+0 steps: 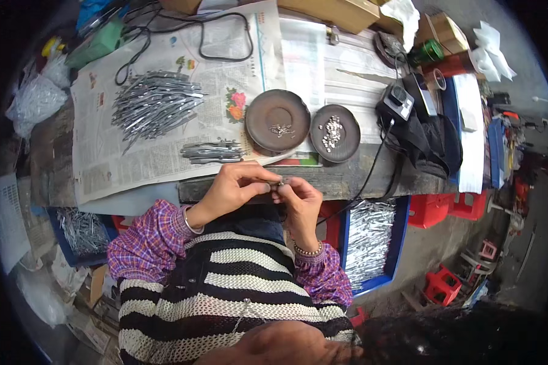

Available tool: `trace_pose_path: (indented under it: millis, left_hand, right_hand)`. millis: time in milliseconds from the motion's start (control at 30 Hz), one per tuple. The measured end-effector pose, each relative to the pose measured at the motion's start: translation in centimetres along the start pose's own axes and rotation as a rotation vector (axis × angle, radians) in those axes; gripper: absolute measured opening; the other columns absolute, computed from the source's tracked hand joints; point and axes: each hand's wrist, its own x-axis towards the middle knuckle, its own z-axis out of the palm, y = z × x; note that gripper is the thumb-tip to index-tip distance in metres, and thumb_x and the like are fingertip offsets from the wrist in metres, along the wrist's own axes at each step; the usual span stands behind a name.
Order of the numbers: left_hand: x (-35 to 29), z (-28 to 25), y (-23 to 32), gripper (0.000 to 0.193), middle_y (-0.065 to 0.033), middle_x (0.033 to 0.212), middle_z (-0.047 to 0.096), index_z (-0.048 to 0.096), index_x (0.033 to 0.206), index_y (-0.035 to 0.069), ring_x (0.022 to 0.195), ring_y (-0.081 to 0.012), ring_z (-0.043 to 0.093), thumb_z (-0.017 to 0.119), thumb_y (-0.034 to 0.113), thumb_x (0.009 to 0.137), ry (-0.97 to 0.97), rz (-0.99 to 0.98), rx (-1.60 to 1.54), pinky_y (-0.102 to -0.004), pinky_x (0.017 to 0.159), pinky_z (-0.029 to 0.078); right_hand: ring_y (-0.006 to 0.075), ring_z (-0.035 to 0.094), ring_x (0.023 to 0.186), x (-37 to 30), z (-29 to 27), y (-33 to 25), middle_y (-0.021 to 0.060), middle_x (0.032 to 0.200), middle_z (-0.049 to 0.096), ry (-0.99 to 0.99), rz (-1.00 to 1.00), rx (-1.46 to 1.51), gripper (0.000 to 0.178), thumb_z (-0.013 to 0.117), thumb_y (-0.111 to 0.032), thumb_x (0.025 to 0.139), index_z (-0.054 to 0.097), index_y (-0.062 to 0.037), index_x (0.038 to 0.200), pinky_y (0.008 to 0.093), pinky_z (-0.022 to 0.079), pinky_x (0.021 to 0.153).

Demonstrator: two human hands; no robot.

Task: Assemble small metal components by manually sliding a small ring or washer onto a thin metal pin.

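- The small metal part pinched between both hands at frame centre is mostly covered by fingertips.
- Bits in the right dish are too small to identify.

Newspaper covers the workbench, bearing two brown dishes.

A newspaper is covering the bench, with a big heap of metal strips lying at ten o'clock. Two brown dishes are sitting near centre; a blue tray is standing at four o'clock.
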Motion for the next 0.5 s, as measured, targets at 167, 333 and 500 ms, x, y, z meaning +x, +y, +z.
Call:
trace_pose_path:
  millis: [167, 333, 500]
  left_hand:
    - [-0.3, 0.3, 0.2, 0.023, -0.0040, 0.087, 0.064, 0.069, 0.098, 0.001, 0.075, -0.0081, 0.059, 0.062, -0.006, 0.078, -0.025, -0.177, -0.293, -0.0202, 0.067, 0.047]
    - [-0.7, 0.7, -0.3, 0.022, -0.0038, 0.090, 0.066, 0.069, 0.100, 0.002, 0.078, -0.0070, 0.059, 0.062, -0.004, 0.080, 0.026, -0.045, -0.201, -0.0204, 0.068, 0.048]
    - [-0.9, 0.8, -0.3, 0.023, -0.0069, 0.084, 0.065, 0.070, 0.096, 0.004, 0.075, -0.0130, 0.061, 0.063, -0.005, 0.076, 0.117, 0.060, 0.000, -0.0238, 0.067, 0.048]
  right_hand:
    - [0.0095, 0.060, 0.067, 0.1, 0.1, 0.2, 0.0035, 0.077, 0.063, 0.017, -0.122, -0.099, 0.003, 0.063, 0.002, 0.082, 0.062, 0.0026, 0.084, 0.0217, 0.051, 0.062]
    - [0.0091, 0.060, 0.067, 0.2, 0.0, 0.2, 0.0032, 0.077, 0.063, 0.014, -0.123, -0.116, 0.004, 0.063, 0.004, 0.081, 0.061, 0.0023, 0.084, 0.0214, 0.050, 0.061]
    - [0.0101, 0.058, 0.065, 0.1, 1.0, -0.3, 0.0053, 0.076, 0.064, 0.068, -0.100, -0.092, 0.005, 0.063, 0.000, 0.083, 0.062, 0.0027, 0.087, 0.0220, 0.047, 0.060]
